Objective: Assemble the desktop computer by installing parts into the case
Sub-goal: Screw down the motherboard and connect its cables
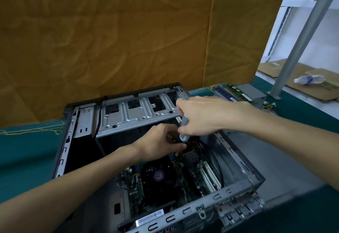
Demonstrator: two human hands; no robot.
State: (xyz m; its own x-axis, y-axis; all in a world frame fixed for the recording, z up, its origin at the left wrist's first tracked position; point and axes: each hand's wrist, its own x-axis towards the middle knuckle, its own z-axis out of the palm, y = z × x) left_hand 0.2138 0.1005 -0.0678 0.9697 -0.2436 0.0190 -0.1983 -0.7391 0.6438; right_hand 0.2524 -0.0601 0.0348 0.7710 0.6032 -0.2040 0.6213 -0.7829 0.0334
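The open computer case [238,183] is lying on the green table [27,150], motherboard [161,177] facing up. The right hand [203,117] is gripping a grey screwdriver [185,128] upright, likely driving a screw, while the left hand [161,144], fingers curled, is seemingly steadying something unseen beneath it.

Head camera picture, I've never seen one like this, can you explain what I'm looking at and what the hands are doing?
The camera sits on a person's head, looking down at their own two bare arms. On a green cloth lies an open computer case, its motherboard and black fan showing. The right hand grips a grey screwdriver, pointed down into the case. The left hand reaches in beside its tip, fingers curled; what they pinch is hidden. Behind the case lie memory sticks on a grey box; farther right, a plastic bottle rests on cardboard.
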